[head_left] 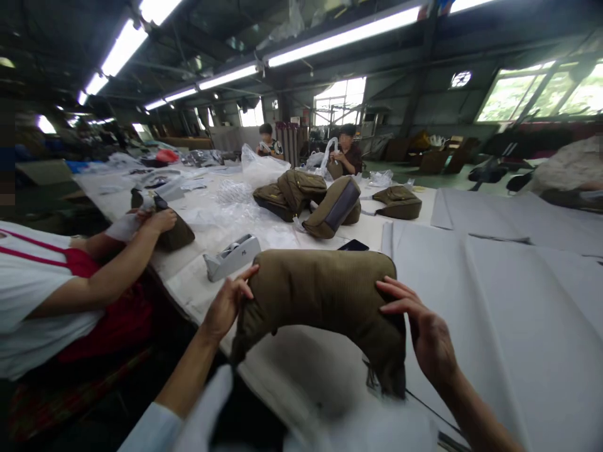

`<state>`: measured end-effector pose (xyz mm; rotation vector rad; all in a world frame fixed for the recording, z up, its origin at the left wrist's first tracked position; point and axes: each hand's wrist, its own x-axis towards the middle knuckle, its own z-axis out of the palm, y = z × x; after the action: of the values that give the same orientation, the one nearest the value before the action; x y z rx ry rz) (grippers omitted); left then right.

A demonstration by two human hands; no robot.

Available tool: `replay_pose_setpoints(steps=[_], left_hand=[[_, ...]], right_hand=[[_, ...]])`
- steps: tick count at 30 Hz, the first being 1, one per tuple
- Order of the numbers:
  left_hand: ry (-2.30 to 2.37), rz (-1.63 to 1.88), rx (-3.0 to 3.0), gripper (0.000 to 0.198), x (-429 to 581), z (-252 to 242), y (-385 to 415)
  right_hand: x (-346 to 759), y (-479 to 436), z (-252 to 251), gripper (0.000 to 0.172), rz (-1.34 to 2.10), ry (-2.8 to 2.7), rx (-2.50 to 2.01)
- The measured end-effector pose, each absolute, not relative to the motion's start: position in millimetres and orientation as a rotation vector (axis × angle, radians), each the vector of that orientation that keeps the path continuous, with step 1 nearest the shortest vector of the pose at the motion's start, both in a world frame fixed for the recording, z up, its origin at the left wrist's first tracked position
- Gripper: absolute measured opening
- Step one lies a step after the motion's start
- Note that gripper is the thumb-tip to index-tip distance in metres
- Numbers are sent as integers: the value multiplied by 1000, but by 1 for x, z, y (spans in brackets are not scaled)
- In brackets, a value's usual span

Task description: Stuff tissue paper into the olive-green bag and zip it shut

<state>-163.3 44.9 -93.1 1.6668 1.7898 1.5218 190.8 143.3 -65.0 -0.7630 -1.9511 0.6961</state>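
An olive-brown fabric bag (320,295) is held up over the white table (494,326), arched like a saddle. My left hand (228,301) grips its left end with the thumb on top. At the bag's right side my right hand (424,333) presses against the fabric, fingers stretched along it. A dark strap or fringe hangs from the bag's lower right corner.
A grey tape dispenser (233,256) and a dark phone (353,245) lie just beyond the bag. More olive bags (311,201) and plastic wrap are piled mid-table. A person in white and red (56,295) works at the left; two more people sit at the far end.
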Motion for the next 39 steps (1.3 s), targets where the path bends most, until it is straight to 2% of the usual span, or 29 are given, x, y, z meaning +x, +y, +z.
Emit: replay_pose_setpoints(steps=[2, 5, 9, 12, 16, 19, 22, 25, 28, 33, 37, 39], left_hand=[[1795, 1384, 1674, 58, -160, -105, 34], [1880, 1338, 1625, 36, -147, -104, 37], [2192, 1422, 1850, 44, -122, -70, 76], [2384, 1066, 2280, 50, -102, -67, 113], [2390, 615, 2446, 59, -96, -107, 147], [2400, 558, 2351, 61, -104, -126, 159], [2394, 510, 2336, 59, -108, -117, 165], [2339, 475, 2432, 52, -106, -105, 166], [2227, 470, 2483, 49, -102, -112, 168], [2102, 663, 2203, 50, -100, -138, 186], [2040, 867, 2059, 49, -118, -133, 191], [2099, 1036, 1908, 52, -135, -128, 181]], right_hand=[[201, 153, -74, 55, 721, -2159, -815], [205, 163, -80, 50, 504, -2416, -1073], [168, 173, -47, 55, -56, -2381, -1029], [127, 190, -46, 57, -266, -2506, -1008], [99, 232, -95, 63, -93, -2749, -1179], [97, 257, -116, 67, 65, -2790, -1280], [91, 260, -104, 63, 132, -2808, -1339], [73, 247, -91, 54, 71, -2805, -1165], [54, 238, -105, 52, 89, -2835, -851], [35, 250, -133, 53, 128, -2816, -877], [52, 269, -111, 50, 369, -2751, -877], [82, 277, -102, 52, 514, -2436, -1048]])
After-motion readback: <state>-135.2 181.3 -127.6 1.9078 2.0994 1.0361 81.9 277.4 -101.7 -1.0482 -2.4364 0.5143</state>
